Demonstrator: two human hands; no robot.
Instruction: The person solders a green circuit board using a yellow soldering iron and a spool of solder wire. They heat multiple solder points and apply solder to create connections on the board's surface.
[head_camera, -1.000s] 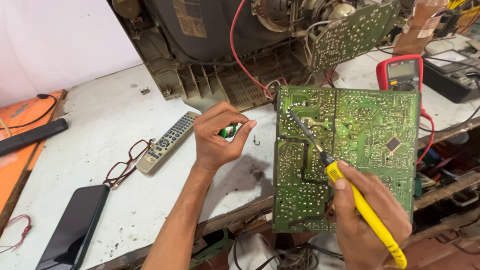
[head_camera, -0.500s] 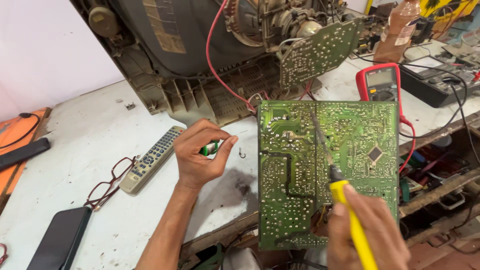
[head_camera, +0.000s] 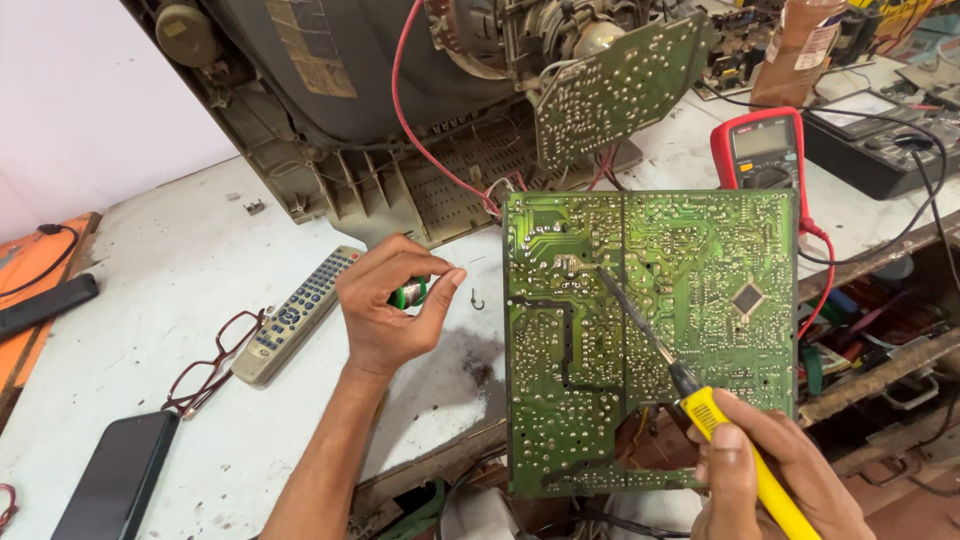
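My left hand (head_camera: 385, 305) is closed around a small green spool (head_camera: 410, 293), probably solder wire, just left of a large green circuit board (head_camera: 700, 300) that stands with its solder side toward me. My right hand (head_camera: 770, 475) grips a yellow-handled soldering iron (head_camera: 720, 425) at the lower right. Its dark tip rests on the board's upper left area, near a shiny solder joint (head_camera: 570, 263). A small metal hook (head_camera: 477, 299) lies on the table between my left hand and the board.
An opened old television (head_camera: 400, 110) with a red wire and a second green board (head_camera: 615, 85) stands behind. A red multimeter (head_camera: 760, 150) sits at the right. A grey remote (head_camera: 295, 315), glasses (head_camera: 215, 365) and a black phone (head_camera: 115, 490) lie on the white table (head_camera: 160, 260).
The view has drifted, so the board sits further left in frame. The iron's tip has moved up and left across the board. My left hand still holds the spool.
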